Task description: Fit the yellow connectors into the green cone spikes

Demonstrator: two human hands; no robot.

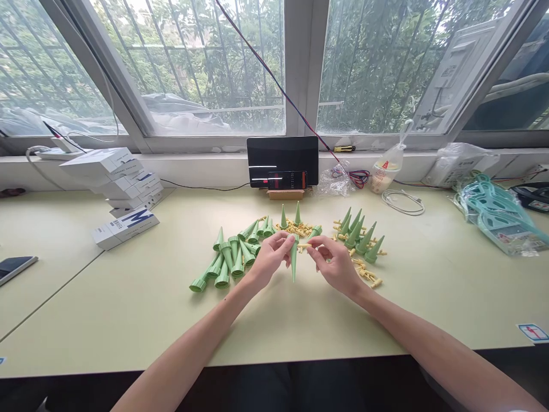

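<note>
Over the middle of the table, my left hand [270,258] pinches a green plastic watering spike [294,264] near its wide end, tip pointing down. Between the fingertips of my right hand [337,268] is a small yellow valve [303,246], its inner end touching or very close to the spike's side. Left of my hands lies a heap of green spikes [226,252]. Beyond the hands, two spikes stand upright by a pile of yellow valves [295,229]. On the right, several spikes with yellow valves [362,243] stand grouped, with loose valves [368,274] in front.
A tablet [283,154] with a phone [287,179] leans at the back. White boxes [124,177] are stacked at left, near another phone [17,268]. A bagged cup [385,169], a white cable [402,203] and wrapped teal plastic hangers [493,212] sit at right.
</note>
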